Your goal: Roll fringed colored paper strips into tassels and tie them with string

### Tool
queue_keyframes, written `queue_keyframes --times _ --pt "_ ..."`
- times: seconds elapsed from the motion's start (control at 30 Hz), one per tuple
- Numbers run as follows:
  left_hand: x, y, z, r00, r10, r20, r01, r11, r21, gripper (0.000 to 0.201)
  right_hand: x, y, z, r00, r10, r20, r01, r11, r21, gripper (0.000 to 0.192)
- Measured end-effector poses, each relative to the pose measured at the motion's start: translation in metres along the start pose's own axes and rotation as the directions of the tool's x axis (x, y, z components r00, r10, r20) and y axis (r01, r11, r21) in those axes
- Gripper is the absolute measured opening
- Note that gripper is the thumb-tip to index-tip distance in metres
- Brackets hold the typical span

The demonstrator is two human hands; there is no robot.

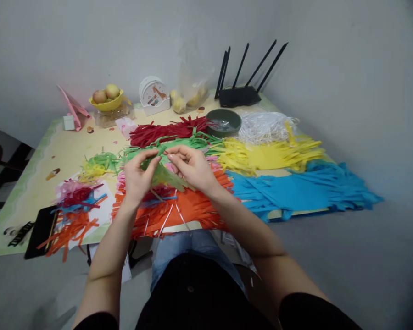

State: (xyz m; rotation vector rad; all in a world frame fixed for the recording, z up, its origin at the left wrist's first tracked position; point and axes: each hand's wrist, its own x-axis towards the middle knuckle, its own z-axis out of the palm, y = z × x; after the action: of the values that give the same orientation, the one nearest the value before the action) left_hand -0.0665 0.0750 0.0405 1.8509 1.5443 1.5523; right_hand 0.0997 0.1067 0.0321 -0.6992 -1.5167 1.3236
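My left hand [140, 175] and my right hand [193, 168] meet above the middle of the table. Between them is a green and yellow paper tassel [168, 176], its strips hanging below my fingers. The left thumb and fingers pinch its green top end. My right fingertips are closed at the same spot, pinching the tassel from the other side. Under my hands lie orange fringed paper [192, 205] with thin white strings [172, 215] across it, and green fringed paper [182, 142]. The exact pinch point is small and partly hidden.
Blue fringed paper [292, 190], yellow fringed paper [271, 155], red fringed paper [168, 131] and white strands [266, 127] surround my hands. A dark bowl [225, 118] and black router [239, 97] stand behind. Loose coloured strips [77, 201] and a black phone-like slab [37, 238] lie left.
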Motion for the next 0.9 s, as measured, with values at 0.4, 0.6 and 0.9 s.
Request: queue_keyframes --times 0.4,0.6,0.9 --pt "0.0 -0.002 -0.004 0.996 0.081 0.045 -0.086 0.99 0.116 0.014 0.01 0.01 -0.002 0.971 0.152 0.184 -0.217 0.881 0.42 0.059" --pt "-0.003 -0.002 -0.003 0.972 0.15 0.181 -0.185 0.964 0.193 0.016 0.01 0.009 -0.002 0.993 0.093 0.076 -0.11 0.96 0.258 0.057" --pt "-0.032 -0.011 0.023 0.88 -0.003 0.476 -0.281 0.803 0.525 0.019 0.016 0.01 -0.03 0.928 -0.048 -0.37 0.126 0.974 0.19 0.027"
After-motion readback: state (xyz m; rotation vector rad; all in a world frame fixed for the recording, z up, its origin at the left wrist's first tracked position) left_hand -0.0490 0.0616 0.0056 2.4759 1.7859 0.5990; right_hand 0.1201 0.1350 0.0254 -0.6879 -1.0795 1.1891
